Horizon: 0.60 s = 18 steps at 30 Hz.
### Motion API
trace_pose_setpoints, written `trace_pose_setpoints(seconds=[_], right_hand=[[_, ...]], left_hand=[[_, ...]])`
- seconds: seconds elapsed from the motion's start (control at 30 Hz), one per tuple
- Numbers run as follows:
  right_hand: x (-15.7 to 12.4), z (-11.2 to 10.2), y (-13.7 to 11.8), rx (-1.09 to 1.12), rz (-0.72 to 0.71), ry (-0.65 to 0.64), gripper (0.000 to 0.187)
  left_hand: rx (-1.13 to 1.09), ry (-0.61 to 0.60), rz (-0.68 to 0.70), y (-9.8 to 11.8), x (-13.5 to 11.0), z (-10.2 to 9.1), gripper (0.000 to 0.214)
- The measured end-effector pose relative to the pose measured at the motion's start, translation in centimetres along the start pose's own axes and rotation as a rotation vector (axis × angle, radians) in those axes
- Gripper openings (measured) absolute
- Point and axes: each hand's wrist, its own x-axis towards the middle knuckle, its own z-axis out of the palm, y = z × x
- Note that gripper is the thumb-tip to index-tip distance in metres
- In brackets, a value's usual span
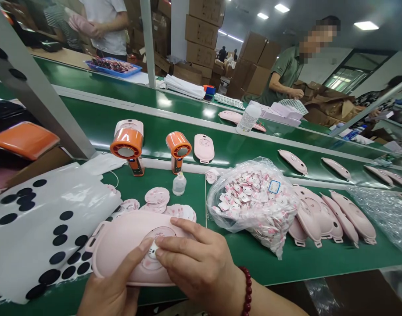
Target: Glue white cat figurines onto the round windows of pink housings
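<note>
While hands [196, 259] hold a pink casing [122, 245], a plastic bag [253, 206] sits beside.

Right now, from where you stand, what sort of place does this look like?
Most likely a factory assembly line: a long green conveyor belt, rows of matching pale pink plastic casings, and tall stacks of brown cardboard cartons behind.

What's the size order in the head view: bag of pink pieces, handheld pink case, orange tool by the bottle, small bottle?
1. Bag of pink pieces and pink case: unsure, the case is nearer the camera.
2. Orange tool
3. Small bottle
</note>
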Motion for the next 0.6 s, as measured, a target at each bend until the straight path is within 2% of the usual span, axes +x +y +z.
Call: trace_pose_setpoints(seconds=[0.13,0.2,0.3,0.37,0.43,0.5,0.6], right_hand=[[-0.1,-0.5,0.1,-0.016,0.039,-0.061,0.016],[-0.2,-0.7,0.4,0.04,0.122,-0.029,0.017],[-0.3,-0.6,1.1,0.245,0.421,0.103,0.025],[-0.3,-0.2,1.5,0.488,0.684,0.091,0.035],[-0.2,0.1,1.6,0.715,0.879,0.035,0.037],[-0.1,0.4,1.5,0.823,0.97,0.049,0.032],[0.0,0.5,1.1,0.826,0.967,0.108,0.028]], left_hand=[[-0.022,-0.008,0.054,-0.1,0.0,-0.1,0.073],[-0.017,-0.019,0.069,-0.1,-0.1,-0.1,0.073],[0.001,-0.056,0.051,0.2,-0.1,0.2,0.079],[0.012,-0.052,0.026,0.4,-0.2,0.4,0.082],[0.03,-0.047,-0.014,0.5,-0.4,0.4,0.081],[0.033,-0.077,-0.039,0.3,-0.5,0.2,0.082],[0.027,-0.152,-0.055,-0.1,-0.7,-0.1,0.086]])
